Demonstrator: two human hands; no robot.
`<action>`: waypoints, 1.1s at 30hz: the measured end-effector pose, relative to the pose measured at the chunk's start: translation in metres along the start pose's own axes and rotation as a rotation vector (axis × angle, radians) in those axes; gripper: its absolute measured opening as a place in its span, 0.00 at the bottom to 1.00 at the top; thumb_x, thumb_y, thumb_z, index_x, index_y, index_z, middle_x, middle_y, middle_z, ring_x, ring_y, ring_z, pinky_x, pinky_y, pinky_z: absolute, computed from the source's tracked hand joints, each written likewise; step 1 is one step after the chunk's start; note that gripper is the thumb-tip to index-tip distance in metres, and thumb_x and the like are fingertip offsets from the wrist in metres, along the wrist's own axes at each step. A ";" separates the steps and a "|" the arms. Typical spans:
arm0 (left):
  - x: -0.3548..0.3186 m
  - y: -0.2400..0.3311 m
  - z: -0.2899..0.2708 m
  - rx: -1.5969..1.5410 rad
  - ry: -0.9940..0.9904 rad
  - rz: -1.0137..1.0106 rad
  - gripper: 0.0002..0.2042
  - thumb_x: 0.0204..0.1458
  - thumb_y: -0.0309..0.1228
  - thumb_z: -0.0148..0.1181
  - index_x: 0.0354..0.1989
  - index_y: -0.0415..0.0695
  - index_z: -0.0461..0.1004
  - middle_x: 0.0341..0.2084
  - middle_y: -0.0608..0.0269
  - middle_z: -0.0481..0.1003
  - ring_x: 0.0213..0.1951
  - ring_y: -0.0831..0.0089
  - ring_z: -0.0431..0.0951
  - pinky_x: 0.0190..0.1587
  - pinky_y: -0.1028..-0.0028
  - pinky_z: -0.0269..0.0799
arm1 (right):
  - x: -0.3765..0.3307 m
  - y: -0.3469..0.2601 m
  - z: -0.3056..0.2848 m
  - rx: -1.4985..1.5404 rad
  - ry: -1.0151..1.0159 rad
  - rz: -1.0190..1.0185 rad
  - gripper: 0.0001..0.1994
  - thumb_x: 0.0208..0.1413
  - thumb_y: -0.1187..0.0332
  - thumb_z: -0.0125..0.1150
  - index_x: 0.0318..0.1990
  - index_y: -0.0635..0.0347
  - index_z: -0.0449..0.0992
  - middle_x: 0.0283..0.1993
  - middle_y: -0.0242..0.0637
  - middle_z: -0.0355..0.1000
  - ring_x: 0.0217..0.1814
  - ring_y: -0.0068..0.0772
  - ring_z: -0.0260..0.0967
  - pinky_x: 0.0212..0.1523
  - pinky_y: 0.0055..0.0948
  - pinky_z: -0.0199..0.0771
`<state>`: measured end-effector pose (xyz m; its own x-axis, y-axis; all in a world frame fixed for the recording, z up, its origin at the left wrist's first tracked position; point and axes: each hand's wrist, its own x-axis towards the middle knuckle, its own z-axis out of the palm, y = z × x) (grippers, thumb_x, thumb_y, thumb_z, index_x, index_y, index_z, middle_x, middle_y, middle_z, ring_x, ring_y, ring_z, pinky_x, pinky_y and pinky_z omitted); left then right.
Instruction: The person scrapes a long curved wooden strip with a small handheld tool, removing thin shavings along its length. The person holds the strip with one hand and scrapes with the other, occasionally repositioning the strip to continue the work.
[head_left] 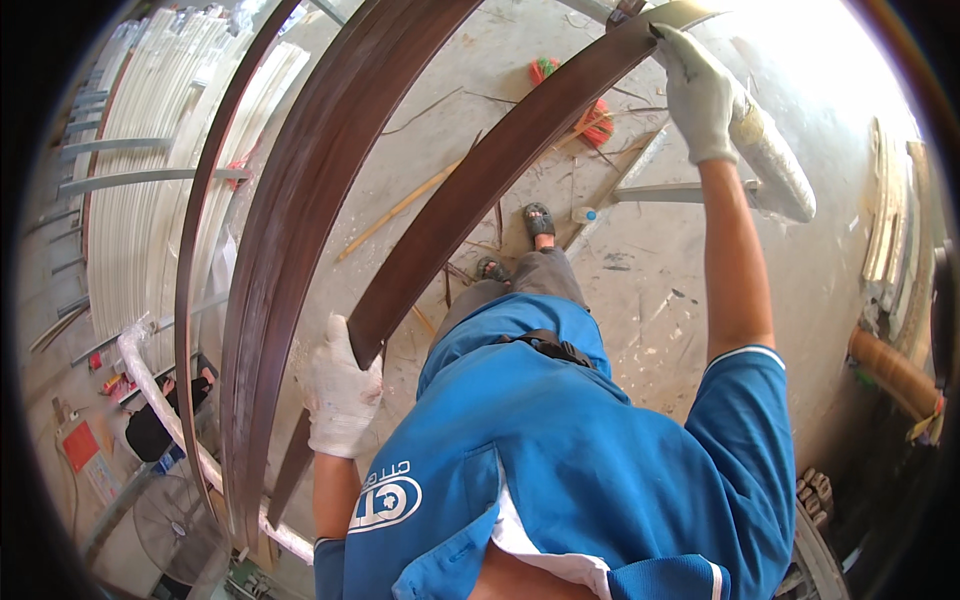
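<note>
A long dark brown plank [500, 165] slants across in front of me, from lower left to upper right, bowed by the lens. My left hand [345, 390], in a white work glove, is closed on the edge of its lower part. Up at the far right my right hand [698, 95], gloved likewise, grips the plank near its bright upper end, its fingers partly hidden. To the left lies a stack of similar brown planks [300, 220], with a single thin brown strip [190, 270] beyond it.
White lengths [150, 190] fill a metal rack at far left. Beneath the right hand a wrapped padded bar [775, 165] sits on a metal stand. Red bundled string [597, 125], bamboo sticks [400, 210] and scraps litter the floor. A fan [180, 530] stands lower left; rolls [890, 370] lean right.
</note>
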<state>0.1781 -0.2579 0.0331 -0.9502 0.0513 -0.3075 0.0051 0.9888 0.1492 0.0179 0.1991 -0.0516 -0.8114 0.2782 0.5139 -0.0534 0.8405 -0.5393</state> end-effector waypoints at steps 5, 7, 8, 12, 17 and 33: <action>-0.002 0.005 -0.027 0.159 0.059 0.034 0.20 0.46 0.30 0.68 0.45 0.41 0.66 0.35 0.43 0.78 0.39 0.43 0.80 0.40 0.52 0.74 | -0.065 -0.078 0.017 0.207 0.131 -0.154 0.21 0.55 0.81 0.57 0.52 0.44 0.82 0.47 0.34 0.82 0.40 0.30 0.82 0.41 0.29 0.82; -0.002 0.008 -0.031 0.193 0.089 0.069 0.19 0.45 0.31 0.69 0.42 0.42 0.66 0.33 0.44 0.78 0.38 0.44 0.81 0.40 0.53 0.76 | -0.098 -0.128 0.016 0.159 -0.038 -0.236 0.23 0.51 0.77 0.58 0.54 0.42 0.79 0.40 0.30 0.80 0.32 0.33 0.77 0.31 0.32 0.80; -0.002 0.009 -0.032 0.213 0.071 0.065 0.19 0.45 0.31 0.69 0.41 0.42 0.66 0.34 0.43 0.78 0.38 0.44 0.81 0.40 0.52 0.76 | -0.115 -0.148 0.010 0.150 -0.198 -0.223 0.23 0.52 0.80 0.56 0.55 0.47 0.79 0.41 0.35 0.80 0.33 0.36 0.78 0.33 0.31 0.79; 0.000 0.010 -0.035 0.204 0.054 0.066 0.18 0.46 0.32 0.69 0.41 0.41 0.66 0.33 0.42 0.78 0.37 0.43 0.81 0.41 0.51 0.75 | -0.121 -0.158 0.003 0.292 -0.269 -0.364 0.22 0.50 0.76 0.59 0.54 0.43 0.78 0.32 0.33 0.75 0.33 0.38 0.76 0.32 0.36 0.79; 0.001 0.007 -0.030 0.157 -0.001 0.066 0.19 0.47 0.33 0.67 0.41 0.40 0.66 0.29 0.40 0.78 0.36 0.42 0.81 0.41 0.51 0.75 | -0.038 -0.065 0.008 0.087 0.169 -0.025 0.17 0.61 0.74 0.55 0.55 0.45 0.79 0.41 0.42 0.80 0.39 0.41 0.79 0.39 0.34 0.80; -0.054 -0.064 -0.021 0.074 0.169 -0.044 0.23 0.45 0.35 0.66 0.50 0.44 0.70 0.39 0.44 0.79 0.43 0.43 0.79 0.46 0.51 0.73 | -0.089 -0.106 0.012 0.233 0.157 -0.114 0.16 0.62 0.72 0.58 0.56 0.43 0.80 0.42 0.40 0.81 0.38 0.39 0.80 0.39 0.35 0.80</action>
<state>0.2220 -0.3265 0.0602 -0.9888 -0.0105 -0.1491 -0.0208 0.9975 0.0681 0.0895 0.0795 -0.0479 -0.6936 0.2717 0.6671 -0.2858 0.7463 -0.6011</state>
